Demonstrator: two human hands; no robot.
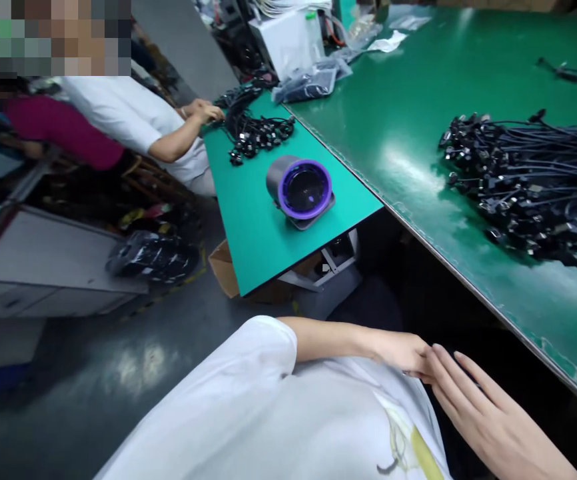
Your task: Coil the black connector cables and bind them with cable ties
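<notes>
My left hand (401, 351) lies across my lap on my white shirt (288, 413), below the edge of the green table (418, 133). My right hand (483, 407) lies flat with its fingers stretched out and apart, and its fingertips touch the left hand. Neither hand shows anything in it, and the left hand's fingers are partly hidden behind the right. A large pile of black cables (523, 180) lies on the table ahead of my right hand, out of its reach.
A grey fan with a purple ring (301, 190) stands on the lighter green table (253, 233) to the left. Beyond it a co-worker's hand (203, 110) rests by another cable bundle (253, 130). A cardboard box (223, 270) sits under that table, and a black bag (151, 257) lies on the floor.
</notes>
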